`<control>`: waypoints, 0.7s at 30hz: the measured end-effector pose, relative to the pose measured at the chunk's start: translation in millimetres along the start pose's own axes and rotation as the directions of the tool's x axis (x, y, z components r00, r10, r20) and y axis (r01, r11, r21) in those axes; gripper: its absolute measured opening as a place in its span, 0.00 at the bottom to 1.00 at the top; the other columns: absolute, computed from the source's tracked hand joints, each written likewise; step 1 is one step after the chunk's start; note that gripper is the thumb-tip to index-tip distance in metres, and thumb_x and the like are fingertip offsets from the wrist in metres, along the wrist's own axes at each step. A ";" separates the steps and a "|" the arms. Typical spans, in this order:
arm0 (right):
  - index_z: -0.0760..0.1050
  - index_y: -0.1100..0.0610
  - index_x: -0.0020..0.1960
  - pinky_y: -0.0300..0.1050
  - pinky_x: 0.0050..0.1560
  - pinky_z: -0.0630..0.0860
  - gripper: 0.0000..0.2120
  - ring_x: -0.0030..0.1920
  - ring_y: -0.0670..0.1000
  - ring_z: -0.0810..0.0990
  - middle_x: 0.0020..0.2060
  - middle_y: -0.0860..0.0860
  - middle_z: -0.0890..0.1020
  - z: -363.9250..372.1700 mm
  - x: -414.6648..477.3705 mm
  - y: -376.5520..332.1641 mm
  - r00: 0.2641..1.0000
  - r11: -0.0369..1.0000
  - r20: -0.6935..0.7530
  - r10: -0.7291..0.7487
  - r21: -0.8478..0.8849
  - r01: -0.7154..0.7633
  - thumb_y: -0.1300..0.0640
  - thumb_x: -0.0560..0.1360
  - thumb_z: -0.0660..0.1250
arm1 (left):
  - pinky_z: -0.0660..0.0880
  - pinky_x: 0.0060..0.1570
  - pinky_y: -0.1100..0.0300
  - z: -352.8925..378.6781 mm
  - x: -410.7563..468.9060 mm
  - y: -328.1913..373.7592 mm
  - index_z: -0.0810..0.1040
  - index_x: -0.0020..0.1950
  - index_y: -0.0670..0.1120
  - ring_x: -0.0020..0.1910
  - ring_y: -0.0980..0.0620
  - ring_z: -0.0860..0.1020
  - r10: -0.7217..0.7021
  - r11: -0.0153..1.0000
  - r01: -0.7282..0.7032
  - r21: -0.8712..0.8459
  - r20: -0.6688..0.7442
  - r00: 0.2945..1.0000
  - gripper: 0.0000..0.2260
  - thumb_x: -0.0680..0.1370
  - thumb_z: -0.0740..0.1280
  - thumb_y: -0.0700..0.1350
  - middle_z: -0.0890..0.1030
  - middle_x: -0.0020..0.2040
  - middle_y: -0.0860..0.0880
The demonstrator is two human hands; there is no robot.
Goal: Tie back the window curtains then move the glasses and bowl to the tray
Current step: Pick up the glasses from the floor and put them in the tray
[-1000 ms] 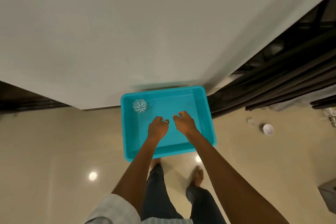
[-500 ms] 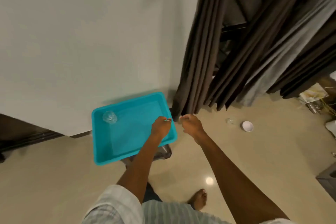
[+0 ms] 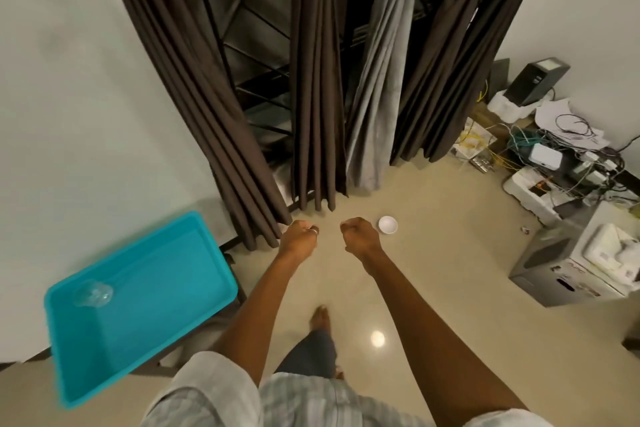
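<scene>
Both hands out front, fingers curled in to fists, nothing visible in either. Left hand (image 3: 298,236) has a ring (image 3: 313,230) on one finger; right hand (image 3: 358,235) is just beside it, small gap between, not touching. Fingertips are tucked under, so the palms are hidden.

White bowl (image 3: 388,225) sits on the floor just right of the right hand, upright, its near-left edge close to the knuckles.

Teal tray (image 3: 156,288) is down-left of the left hand, well apart, against the wall. One clear glass (image 3: 92,293) is inside it at the far-left corner, blurred, so upright or tipped can't be told. Whatever carries the tray is mostly hidden under it.

Dark brown curtains (image 3: 311,97) hang in bunches directly ahead of the hands, with a grey curtain (image 3: 377,97) to the right of them and window bars (image 3: 256,45) showing in the gaps. Can't tell whether any are tied.

Far right of the grip: cable clutter (image 3: 568,149), a dark device (image 3: 535,81), and a grey box (image 3: 561,274) with print too small to read.

One bare foot (image 3: 320,317) shows below, between the arms.
</scene>
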State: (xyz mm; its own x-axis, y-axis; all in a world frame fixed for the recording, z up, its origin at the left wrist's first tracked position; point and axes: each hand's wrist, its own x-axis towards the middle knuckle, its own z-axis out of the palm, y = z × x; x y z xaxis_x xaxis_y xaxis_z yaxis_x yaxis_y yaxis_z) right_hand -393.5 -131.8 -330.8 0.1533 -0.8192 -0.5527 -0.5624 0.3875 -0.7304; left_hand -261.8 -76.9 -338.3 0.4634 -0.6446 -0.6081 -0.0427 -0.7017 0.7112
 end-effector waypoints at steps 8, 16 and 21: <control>0.80 0.62 0.57 0.60 0.63 0.77 0.12 0.51 0.55 0.77 0.44 0.49 0.78 -61.0 82.8 4.6 0.999 0.997 0.017 0.043 -0.063 -0.042 0.60 0.80 0.60 | 0.81 0.57 0.47 91.2 68.5 30.7 0.77 0.51 0.49 0.54 0.43 0.84 -0.065 0.998 0.067 -0.018 0.103 0.993 0.05 0.81 0.63 0.47 0.82 0.51 0.46; 0.80 0.62 0.57 0.56 0.62 0.78 0.10 0.57 0.62 0.81 0.43 0.51 0.79 -98.5 180.2 -9.0 0.985 0.943 0.131 0.116 -0.327 -0.067 0.61 0.80 0.62 | 0.77 0.63 0.47 143.0 140.3 64.1 0.77 0.66 0.43 0.62 0.43 0.81 -0.180 0.984 0.180 0.013 0.120 0.976 0.17 0.83 0.62 0.51 0.81 0.63 0.43; 0.78 0.60 0.64 0.58 0.66 0.76 0.13 0.63 0.60 0.79 0.61 0.59 0.81 -96.7 223.3 -29.6 0.959 0.938 0.236 0.158 -0.341 -0.071 0.61 0.80 0.63 | 0.77 0.63 0.47 136.3 162.6 73.5 0.78 0.64 0.41 0.60 0.42 0.81 -0.234 0.971 0.231 0.059 0.047 0.971 0.19 0.83 0.61 0.54 0.83 0.61 0.42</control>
State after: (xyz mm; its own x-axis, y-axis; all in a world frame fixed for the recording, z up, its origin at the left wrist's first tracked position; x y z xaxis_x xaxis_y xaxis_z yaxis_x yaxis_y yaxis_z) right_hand -421.2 -367.0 -393.8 0.2498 -0.6246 -0.7399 -0.8148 0.2772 -0.5091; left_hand -310.2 -274.7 -432.9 0.4188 -0.4761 -0.7732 0.0130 -0.8483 0.5294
